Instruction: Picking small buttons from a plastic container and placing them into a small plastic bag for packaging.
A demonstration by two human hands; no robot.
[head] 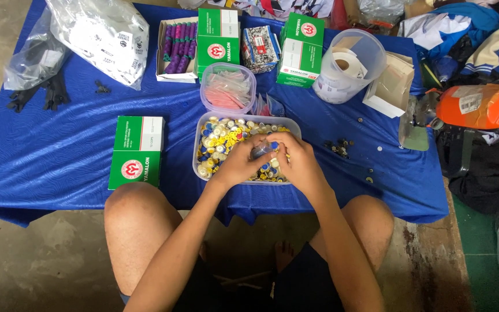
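We have both hands over the clear tub [198, 151] of small caps and buttons [222, 136], white, yellow and blue. Our left hand [244, 160] is curled, fingers closed around one end of a small clear bag [261, 149]; our right hand [297, 160] pinches the other end, fingers bent tight, so the bag sits between the two hands just above the pile. What is inside the bag we cannot tell, as our fingers cover most of it.

The tub under our hands looks nearly full, so by our judgement most of the sorting or bagging is left. Just beyond our hands stands a round lidded tub [227, 88] with pinkish packets, and a few flat clear bags [268, 106] lie beside it. Out past our right hand a handful of dark studs [338, 148] lies scattered on the blue cloth [59, 150]. Well off to the left of our left hand lies a green and white box [136, 151], and three more boxes stand further away.
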